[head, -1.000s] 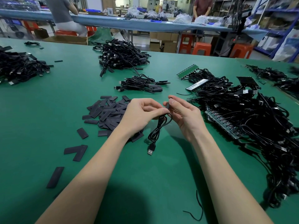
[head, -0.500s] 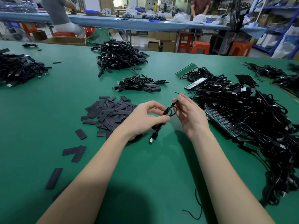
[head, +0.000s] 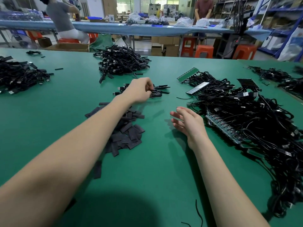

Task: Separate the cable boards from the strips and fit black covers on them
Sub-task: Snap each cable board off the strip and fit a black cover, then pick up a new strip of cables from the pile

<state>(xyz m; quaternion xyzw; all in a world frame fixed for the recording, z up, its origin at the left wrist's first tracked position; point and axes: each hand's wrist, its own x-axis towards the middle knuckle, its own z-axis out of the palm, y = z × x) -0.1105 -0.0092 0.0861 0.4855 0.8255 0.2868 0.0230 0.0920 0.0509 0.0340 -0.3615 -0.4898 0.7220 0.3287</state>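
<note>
Near edge: a loose bit of black thread (head: 198, 212) lying on the green table (head: 155, 169). Two bare arms reaching out over it.

A bit farther, right of middle: right hand (head: 188, 124), fingers spread and relaxed, holding nothing, just above the table. Just right of it, a long green strip (head: 227, 130) of little boards, half under a big messy heap of black cables (head: 254, 122) that fills the right side.

Left of middle: a pile of flat black covers (head: 126, 133), partly hidden under the left arm. A few more covers lying apart, nearer and to the left.

Farther out, middle: left hand (head: 139, 91), fingers curled, pinching a black cable (head: 156, 94) at a small bunch of done cables (head: 161, 89). Cannot tell if the held cable touches the bunch or sits just above it.

To the right of that bunch: another green strip (head: 186, 74) and a pale strip (head: 197, 88) poking out at the far end of the big heap.

Farther still: a bigger pile of black cables (head: 121, 63) in the middle, one more pile (head: 18, 74) at the far left, and a thin pile (head: 275, 76) at the far right.

Past the table: orange stools (head: 204, 51), brown boxes (head: 164, 45), a long blue bench (head: 131, 29), one person sitting at the left and one standing at the right, all blurry.
</note>
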